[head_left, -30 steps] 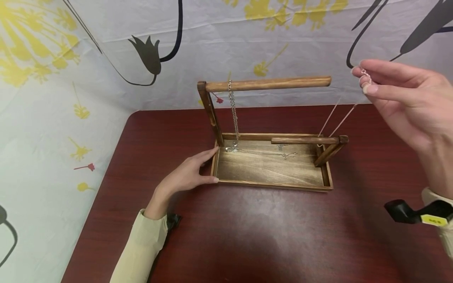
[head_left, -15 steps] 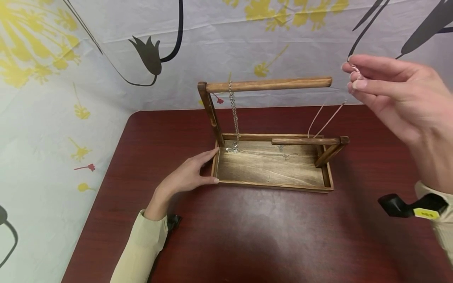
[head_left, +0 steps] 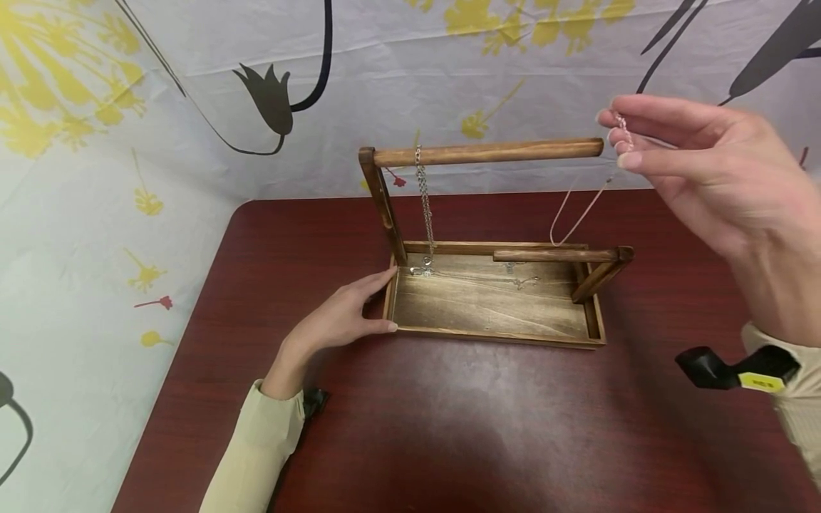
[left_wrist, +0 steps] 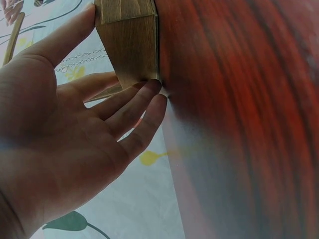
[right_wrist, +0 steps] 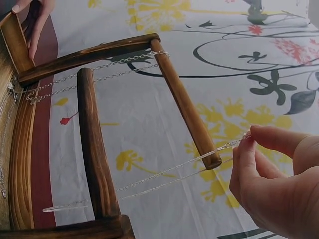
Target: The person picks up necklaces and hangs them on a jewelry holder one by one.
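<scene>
A wooden jewelry stand (head_left: 487,340) has a shallow tray and two bars at different heights. My left hand (head_left: 336,313) holds the tray's left end between thumb and fingers; the left wrist view shows its thumb and fingertips at the tray's wood (left_wrist: 130,47). My right hand (head_left: 718,164) pinches the upper end of a thin necklace (right_wrist: 164,173) between thumb and fingers, close to the free end of the upper bar (head_left: 490,152). The necklace hangs in a long loop behind the lower bar (head_left: 551,255). Whether its strands straddle the upper bar's tip, I cannot tell.
A silver chain necklace (head_left: 423,196) hangs over the upper bar near its left post, its pendant (head_left: 421,270) at the tray floor. Another fine chain with a pendant (head_left: 526,282) shows over the tray. Behind the dark red table (head_left: 487,420) hangs a patterned cloth (head_left: 385,92).
My right hand has moved left with the necklace, up to the tip of the upper bar. The necklace's loop has swung left behind the lower bar. My left hand stays in place.
</scene>
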Action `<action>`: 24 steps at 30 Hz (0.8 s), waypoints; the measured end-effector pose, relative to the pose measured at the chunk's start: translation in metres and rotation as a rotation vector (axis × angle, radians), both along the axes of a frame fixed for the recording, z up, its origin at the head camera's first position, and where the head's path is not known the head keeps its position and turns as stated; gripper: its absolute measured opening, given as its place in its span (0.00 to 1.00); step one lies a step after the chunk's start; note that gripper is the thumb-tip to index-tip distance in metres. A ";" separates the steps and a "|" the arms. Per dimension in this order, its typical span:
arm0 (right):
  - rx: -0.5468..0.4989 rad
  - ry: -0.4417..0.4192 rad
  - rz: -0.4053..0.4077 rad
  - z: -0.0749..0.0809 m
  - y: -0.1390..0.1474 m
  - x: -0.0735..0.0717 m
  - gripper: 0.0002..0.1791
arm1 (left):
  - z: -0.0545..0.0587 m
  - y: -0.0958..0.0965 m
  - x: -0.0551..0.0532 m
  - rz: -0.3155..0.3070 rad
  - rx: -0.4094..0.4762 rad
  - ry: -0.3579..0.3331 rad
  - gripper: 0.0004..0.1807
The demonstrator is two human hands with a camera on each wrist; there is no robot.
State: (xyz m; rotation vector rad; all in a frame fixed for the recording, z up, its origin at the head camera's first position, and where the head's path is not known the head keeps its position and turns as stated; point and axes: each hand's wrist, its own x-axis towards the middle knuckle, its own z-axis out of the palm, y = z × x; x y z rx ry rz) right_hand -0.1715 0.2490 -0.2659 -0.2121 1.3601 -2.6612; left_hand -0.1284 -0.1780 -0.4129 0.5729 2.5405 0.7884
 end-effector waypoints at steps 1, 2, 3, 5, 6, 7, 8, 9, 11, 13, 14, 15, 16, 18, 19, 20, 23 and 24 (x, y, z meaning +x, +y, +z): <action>0.004 0.012 0.002 0.000 -0.002 0.000 0.31 | 0.000 0.000 0.000 -0.001 0.000 0.001 0.51; 0.007 0.022 0.004 0.000 -0.003 0.000 0.31 | 0.000 0.000 0.000 -0.002 0.000 0.001 0.51; 0.008 0.037 0.008 0.001 -0.005 0.001 0.31 | 0.000 0.000 0.000 -0.001 -0.001 0.001 0.51; -0.003 0.055 0.017 0.001 -0.009 0.001 0.31 | 0.000 0.000 0.000 -0.001 -0.001 0.002 0.51; -0.006 0.061 0.021 0.002 -0.010 0.001 0.31 | 0.000 0.000 0.000 0.000 -0.001 0.002 0.51; -0.006 0.063 0.022 0.002 -0.012 0.001 0.30 | 0.000 0.000 0.000 0.001 -0.002 0.001 0.51; -0.004 0.064 0.023 0.002 -0.013 0.001 0.30 | 0.000 0.000 0.000 0.002 -0.003 0.002 0.51; 0.000 0.066 0.023 0.003 -0.015 0.001 0.30 | 0.000 0.000 0.000 0.002 -0.002 0.002 0.51; 0.005 0.058 0.021 0.002 -0.017 0.000 0.29 | 0.000 0.000 0.000 0.003 -0.001 0.002 0.51; 0.020 0.044 0.016 0.002 -0.018 -0.001 0.28 | 0.000 0.000 0.000 0.003 0.000 0.000 0.51; 0.023 0.033 0.014 0.002 -0.019 -0.001 0.28 | 0.000 0.000 0.000 0.002 0.001 0.000 0.51; 0.025 0.021 0.013 0.002 -0.019 -0.001 0.27 | 0.000 0.000 0.000 0.002 0.003 -0.001 0.51; 0.025 0.011 0.013 0.002 -0.020 -0.002 0.27 | 0.000 0.000 0.000 0.003 0.001 -0.002 0.51; 0.020 -0.008 0.017 0.002 -0.021 -0.002 0.26 | 0.000 0.000 0.000 0.002 0.000 -0.002 0.51; 0.012 -0.012 0.021 0.002 -0.022 -0.003 0.26 | 0.000 0.000 0.000 0.003 -0.002 -0.003 0.51; 0.005 -0.013 0.026 0.002 -0.023 -0.003 0.26 | 0.000 0.000 0.000 0.002 -0.001 -0.003 0.51; 0.001 -0.002 0.035 0.003 -0.027 -0.004 0.25 | 0.000 0.000 0.000 0.004 -0.003 -0.007 0.51; 0.003 0.002 0.036 0.003 -0.028 -0.004 0.25 | -0.001 0.000 0.000 0.004 -0.003 -0.008 0.51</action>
